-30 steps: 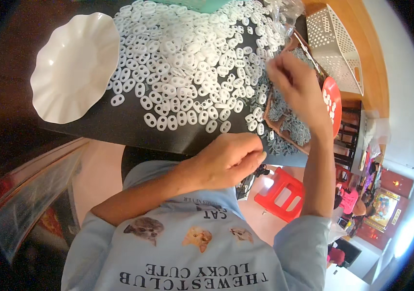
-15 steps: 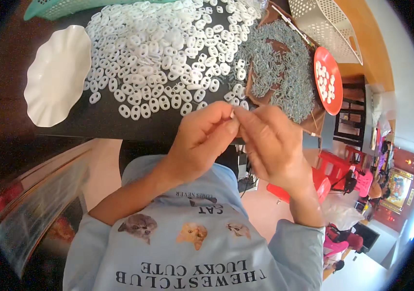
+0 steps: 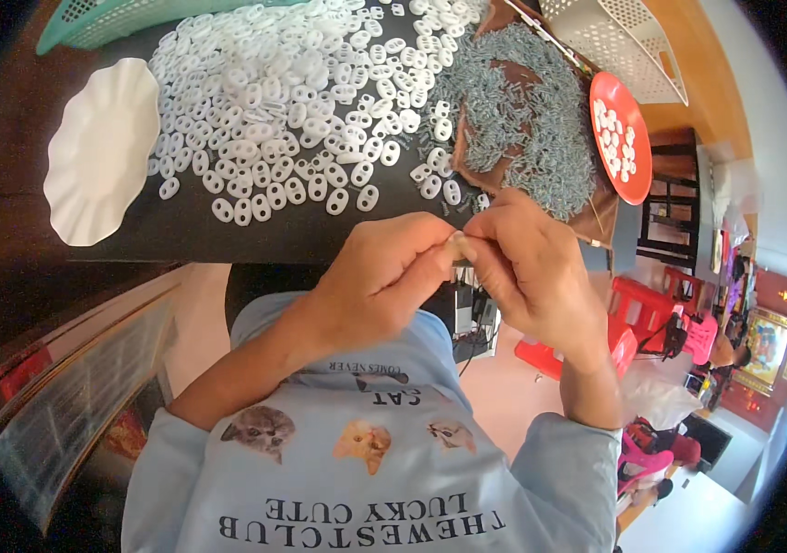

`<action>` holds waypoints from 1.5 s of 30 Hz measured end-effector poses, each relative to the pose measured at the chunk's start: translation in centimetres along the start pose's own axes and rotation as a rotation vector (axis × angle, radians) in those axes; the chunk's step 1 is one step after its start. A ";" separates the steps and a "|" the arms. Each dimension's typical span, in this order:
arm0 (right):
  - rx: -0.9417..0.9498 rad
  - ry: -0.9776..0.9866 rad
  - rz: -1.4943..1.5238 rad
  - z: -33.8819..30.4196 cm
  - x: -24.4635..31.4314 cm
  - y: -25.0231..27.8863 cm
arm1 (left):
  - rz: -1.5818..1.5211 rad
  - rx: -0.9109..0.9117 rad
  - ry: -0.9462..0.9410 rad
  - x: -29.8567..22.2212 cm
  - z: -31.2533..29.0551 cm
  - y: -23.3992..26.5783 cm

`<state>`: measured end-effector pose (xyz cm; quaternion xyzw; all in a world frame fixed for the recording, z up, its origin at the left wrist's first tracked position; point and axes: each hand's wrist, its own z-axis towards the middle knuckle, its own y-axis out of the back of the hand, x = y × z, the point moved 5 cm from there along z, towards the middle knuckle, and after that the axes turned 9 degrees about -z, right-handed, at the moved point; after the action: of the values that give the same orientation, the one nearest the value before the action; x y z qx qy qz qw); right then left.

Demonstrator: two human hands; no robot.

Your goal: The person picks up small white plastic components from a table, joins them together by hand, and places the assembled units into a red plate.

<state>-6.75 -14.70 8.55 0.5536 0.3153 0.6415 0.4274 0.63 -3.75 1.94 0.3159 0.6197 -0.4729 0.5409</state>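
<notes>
My left hand (image 3: 384, 276) and my right hand (image 3: 536, 272) meet at the fingertips, just in front of the table's near edge. Both are closed in a pinch. Between them shows a bit of a small white plastic piece (image 3: 457, 238), mostly covered by the fingers. Whatever else the right fingertips grip is hidden. Beyond my hands spreads a heap of white oval plastic pieces (image 3: 255, 120), each with two holes. To its right lies a pile of small grey metal screws (image 3: 541, 138) on brown cloth (image 3: 593, 226).
A white wavy-edged dish (image 3: 103, 152) stands at the left of the dark table (image 3: 191, 230). At the far left is a green basket (image 3: 108, 23). On the right are a red plate (image 3: 631, 187) with several white pieces and a cream perforated basket (image 3: 619, 46). Red stools (image 3: 638, 309) stand beyond.
My joined hands have come slightly nearer to me and to the right, still pinching together. The view has shifted a little. The piles look the same.
</notes>
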 end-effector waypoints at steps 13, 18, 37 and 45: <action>0.119 -0.119 0.201 0.1 -0.5 -0.4 | 0.096 -0.053 -0.131 0.2 0.0 0.2; 0.049 -0.168 0.070 1.3 -3.9 1.8 | 0.093 -0.101 -0.104 0.1 0.2 1.1; 0.197 0.041 -0.747 9.7 -17.7 2.2 | 0.016 -0.077 -0.093 1.8 1.1 1.2; 0.106 -0.116 -0.441 8.5 -14.1 5.6 | 0.039 -0.092 -0.159 1.8 0.9 1.1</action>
<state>0.76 -30.37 8.85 0.5288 0.4367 0.4822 0.5451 1.63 -4.44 -0.02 0.2642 0.5897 -0.4569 0.6113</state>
